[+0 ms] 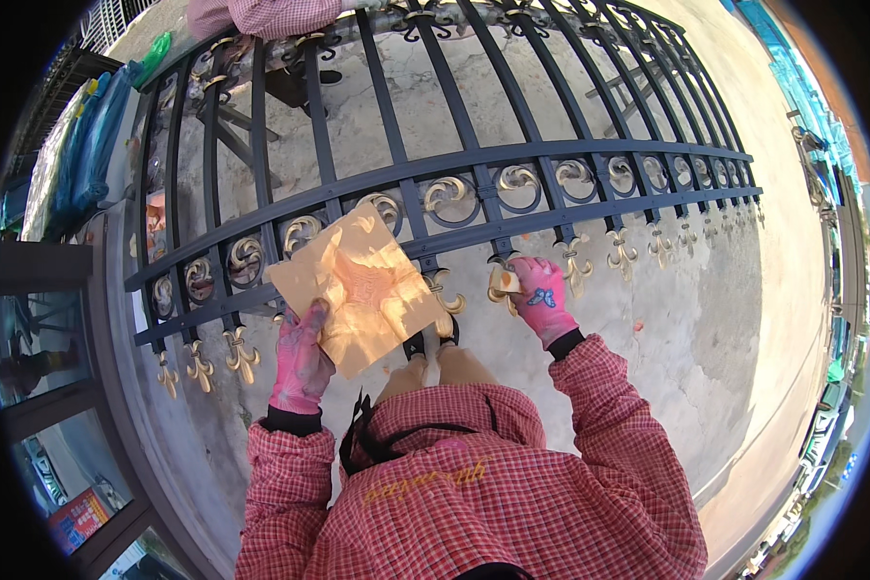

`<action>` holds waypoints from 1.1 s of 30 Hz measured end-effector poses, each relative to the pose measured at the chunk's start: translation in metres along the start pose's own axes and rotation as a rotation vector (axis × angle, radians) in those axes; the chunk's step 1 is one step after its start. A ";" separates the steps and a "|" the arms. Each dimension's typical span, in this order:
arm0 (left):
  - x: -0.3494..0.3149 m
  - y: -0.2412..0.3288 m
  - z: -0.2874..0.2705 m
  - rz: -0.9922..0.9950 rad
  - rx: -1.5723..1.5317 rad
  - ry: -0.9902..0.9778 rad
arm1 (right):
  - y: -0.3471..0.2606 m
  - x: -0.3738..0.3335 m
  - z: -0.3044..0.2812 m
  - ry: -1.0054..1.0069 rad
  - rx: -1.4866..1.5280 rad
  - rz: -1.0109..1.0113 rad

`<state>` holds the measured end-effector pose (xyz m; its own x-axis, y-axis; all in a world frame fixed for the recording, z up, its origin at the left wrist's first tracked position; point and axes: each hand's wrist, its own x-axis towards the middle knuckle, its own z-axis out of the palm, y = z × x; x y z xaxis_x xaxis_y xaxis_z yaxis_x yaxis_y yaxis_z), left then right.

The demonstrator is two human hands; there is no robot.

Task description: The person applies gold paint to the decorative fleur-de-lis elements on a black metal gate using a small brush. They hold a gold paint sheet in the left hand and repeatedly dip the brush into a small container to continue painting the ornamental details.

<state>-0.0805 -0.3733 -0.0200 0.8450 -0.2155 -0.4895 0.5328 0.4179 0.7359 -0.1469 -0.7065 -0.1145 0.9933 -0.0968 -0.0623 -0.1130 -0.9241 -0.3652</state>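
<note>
My left hand [302, 360], in a pink glove, grips the lower left edge of a square brown sheet [396, 307], cardboard or stiff paper, with a shiny gold patch across its middle. The sheet covers part of the fence's lower rails. In my right hand [543, 298], also in a pink glove, is a small pale sponge-like block [504, 280] with a yellowish spot. This block is at a spear-shaped finial on the fence's near edge; whether it touches is unclear. The dark metal fence panel [474, 159] has gold-tinted scrolls [447, 195] and gold finials [242, 356].
Trestle-like supports [237, 135] stand under the raised panel. A co-worker's checked sleeve [285, 14] reaches over its far edge. Blue plastic-wrapped bundles [97, 145] and a green bag [153, 60] are at the left, above a dark-framed glass door or window [53, 377]. Concrete floor lies below.
</note>
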 end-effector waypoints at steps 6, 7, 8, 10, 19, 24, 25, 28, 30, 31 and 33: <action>0.001 0.001 -0.004 0.007 0.000 0.017 | 0.008 -0.012 0.006 -0.035 -0.022 0.039; 0.002 0.002 -0.004 -0.007 -0.011 0.011 | 0.010 -0.015 0.008 0.000 -0.017 0.086; 0.002 0.002 -0.005 -0.021 -0.022 0.004 | 0.013 -0.017 0.009 0.037 -0.012 0.134; 0.002 0.003 -0.003 0.001 -0.004 0.013 | 0.019 -0.017 0.014 0.134 0.056 0.179; 0.006 0.007 -0.002 -0.008 -0.001 -0.008 | 0.028 -0.002 0.018 0.181 0.269 0.315; 0.009 0.006 -0.004 -0.002 0.010 0.001 | 0.038 0.000 0.028 0.263 0.161 0.300; 0.010 0.005 -0.005 -0.002 0.010 -0.001 | 0.038 0.000 0.031 0.257 0.158 0.286; 0.010 0.006 -0.007 0.012 0.008 -0.017 | 0.034 0.003 0.030 0.281 0.111 0.301; 0.011 0.007 -0.007 0.009 0.008 -0.010 | 0.032 0.004 0.025 0.318 0.110 0.358; 0.011 0.008 -0.005 0.000 0.009 0.003 | 0.031 0.004 0.027 0.311 0.077 0.340; 0.012 0.010 -0.003 -0.009 0.007 0.015 | 0.027 0.003 0.031 0.297 0.007 0.304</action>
<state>-0.0657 -0.3686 -0.0200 0.8397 -0.2059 -0.5026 0.5403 0.4101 0.7348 -0.1472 -0.7204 -0.1538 0.8780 -0.4676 0.1022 -0.4005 -0.8347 -0.3780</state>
